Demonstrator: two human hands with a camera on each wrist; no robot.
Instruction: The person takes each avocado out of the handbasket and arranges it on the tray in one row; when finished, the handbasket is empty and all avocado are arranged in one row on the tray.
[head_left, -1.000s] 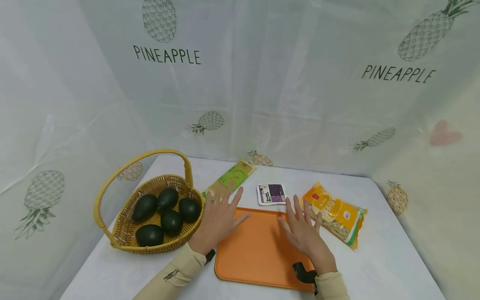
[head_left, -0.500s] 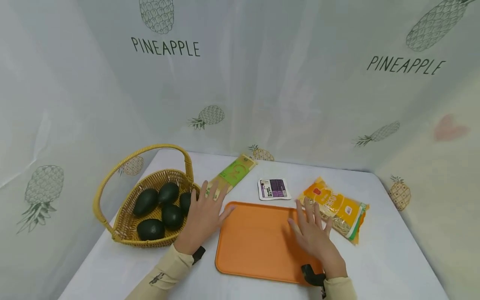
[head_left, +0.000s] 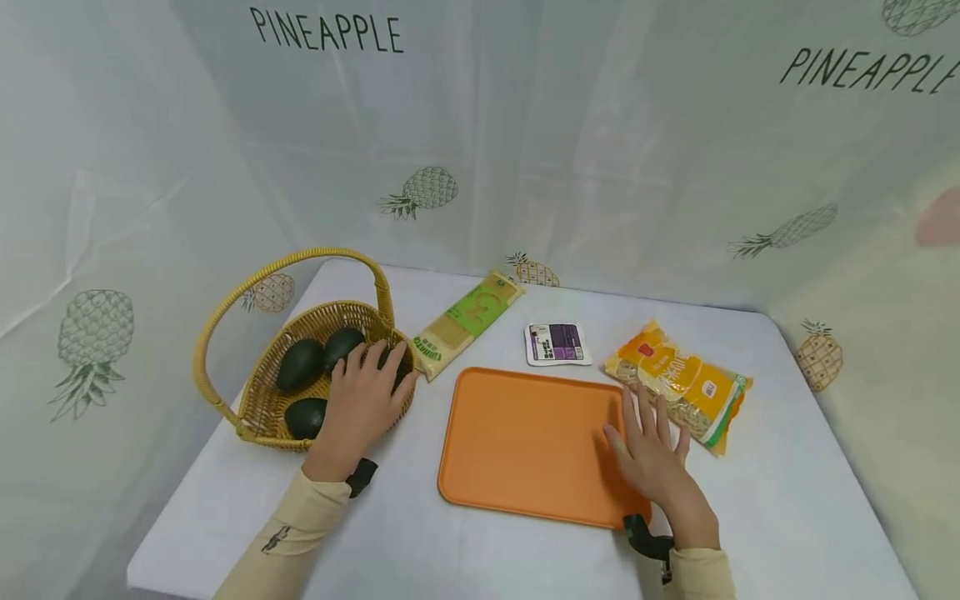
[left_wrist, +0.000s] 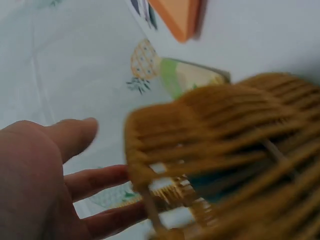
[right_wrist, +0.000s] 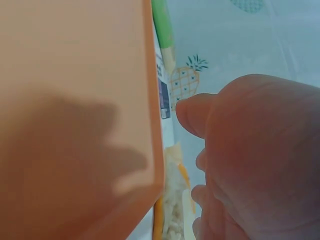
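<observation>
While hovering with the left hand (head_left: 362,406) over the right side of the basket (head_left: 258,408), left of the tray (head_left: 532,450), have its fingers (left_wrist: 97,182) spread apart, with the thumb set off toward the tray. Partly cover one avocado with these; cannot tell whether touching fruit or wicker. See more avocados (head_left: 300,365), dark and rounded, inside the basket, under an arched handle. Hold the right hand (head_left: 660,462) above the tray's right side, also with fingers spread wide, casting a shadow on the orange surface. Behind the tray's left corner, note the green packet (head_left: 468,325) lying aslant, with its near end just beside the basket. Directly behind the tray, find the white pack (head_left: 558,344), flat and purple-labelled. Off the tray's back right corner, find the orange bag (head_left: 682,387), lying near the right fingertips. Under the tray, see the white tabletop (head_left: 397,542); well behind it, the curtain (head_left: 570,167), printed with pineapples.
</observation>
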